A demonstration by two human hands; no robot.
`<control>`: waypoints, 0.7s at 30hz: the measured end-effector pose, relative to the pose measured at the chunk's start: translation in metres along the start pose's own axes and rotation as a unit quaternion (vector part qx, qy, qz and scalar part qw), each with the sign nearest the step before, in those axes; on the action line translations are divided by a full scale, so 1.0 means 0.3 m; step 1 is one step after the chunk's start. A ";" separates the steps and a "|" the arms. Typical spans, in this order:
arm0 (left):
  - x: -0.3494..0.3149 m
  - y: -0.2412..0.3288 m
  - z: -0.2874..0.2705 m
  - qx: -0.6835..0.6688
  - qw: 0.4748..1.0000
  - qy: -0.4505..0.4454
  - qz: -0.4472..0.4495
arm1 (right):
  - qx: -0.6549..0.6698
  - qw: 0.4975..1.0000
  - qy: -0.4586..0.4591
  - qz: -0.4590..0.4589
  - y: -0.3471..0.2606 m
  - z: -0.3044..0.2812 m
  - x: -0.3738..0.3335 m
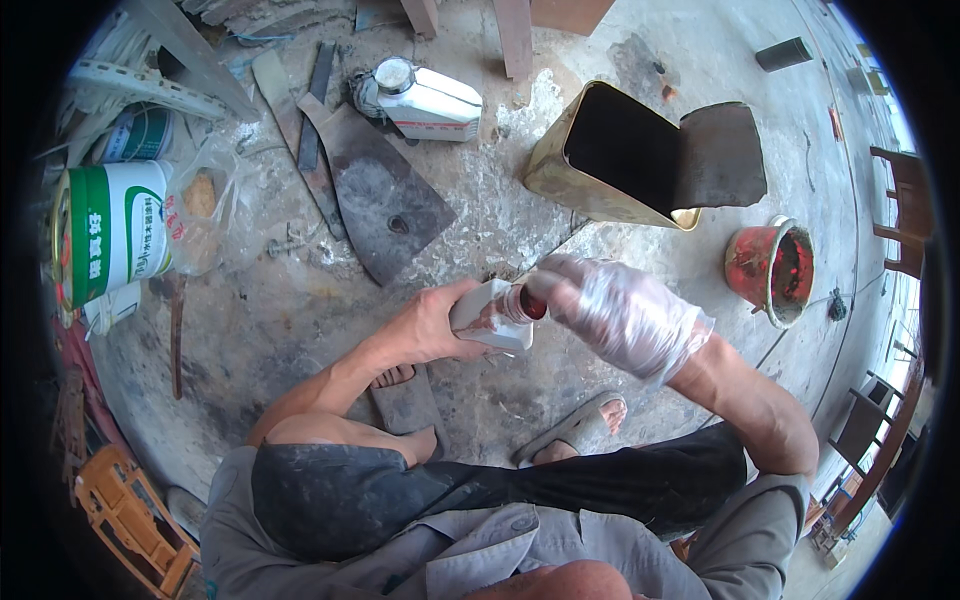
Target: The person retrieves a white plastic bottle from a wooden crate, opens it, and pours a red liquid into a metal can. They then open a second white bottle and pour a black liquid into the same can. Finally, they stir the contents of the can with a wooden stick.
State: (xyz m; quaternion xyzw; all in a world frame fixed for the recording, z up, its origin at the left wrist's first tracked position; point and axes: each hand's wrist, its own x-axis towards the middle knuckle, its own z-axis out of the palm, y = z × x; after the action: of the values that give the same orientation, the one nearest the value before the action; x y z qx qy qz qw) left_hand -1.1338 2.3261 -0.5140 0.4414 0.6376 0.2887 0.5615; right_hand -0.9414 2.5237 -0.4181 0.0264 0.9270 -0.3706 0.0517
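Note:
My bare left hand [432, 325] is wrapped round a small whitish plastic bottle [488, 318], its reddish-brown stained mouth tipped to the right. Over my right hand [625, 312] is a clear plastic glove. Its bent fingers are closed together right at the bottle's mouth; what they hold, if anything, is hidden. The bottle is held above the concrete floor, between my knees and a dark metal sheet [385, 205] that has a hole in it.
An open rectangular metal can [550, 165] with its lid bent back stands ahead right. Near it is a red-stained bucket [752, 262]. A white jug [440, 103] is ahead; a green-and-white paint bucket [115, 230] and a plastic bag [205, 215] are at left. Wooden chairs [135, 520] stand around.

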 end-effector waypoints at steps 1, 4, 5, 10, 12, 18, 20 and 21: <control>-0.004 0.004 -0.006 0.004 1.000 0.006 -0.003 | 0.061 0.997 0.017 0.037 0.017 -0.003 -0.013; 0.005 0.019 -0.023 0.015 1.000 0.013 -0.007 | 0.185 0.969 0.096 0.135 0.074 0.050 -0.044; 0.009 0.019 -0.028 0.016 1.000 0.009 -0.010 | 0.220 0.957 0.106 0.158 0.090 0.079 -0.048; -0.009 0.015 -0.042 0.035 0.999 -0.003 -0.016 | 0.377 0.893 0.135 0.206 0.138 0.179 -0.047; -0.017 0.027 -0.049 0.056 0.998 -0.021 -0.033 | 0.312 0.928 0.158 0.128 0.149 0.191 -0.040; -0.029 0.012 -0.081 0.050 0.995 -0.080 -0.033 | 0.250 0.955 0.138 0.087 0.165 0.210 -0.045; -0.028 0.000 -0.091 0.040 0.992 -0.115 -0.037 | 0.264 0.953 0.122 0.086 0.160 0.218 -0.043; -0.029 0.020 -0.099 0.033 0.989 -0.137 -0.052 | 0.271 0.952 0.113 0.084 0.155 0.217 -0.039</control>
State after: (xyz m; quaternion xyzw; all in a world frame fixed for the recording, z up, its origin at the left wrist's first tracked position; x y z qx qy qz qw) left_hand -1.1614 2.3247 -0.4989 0.4615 0.5861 0.1751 0.6426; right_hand -0.9207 2.5123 -0.4954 0.1590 0.7860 -0.5967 -0.0316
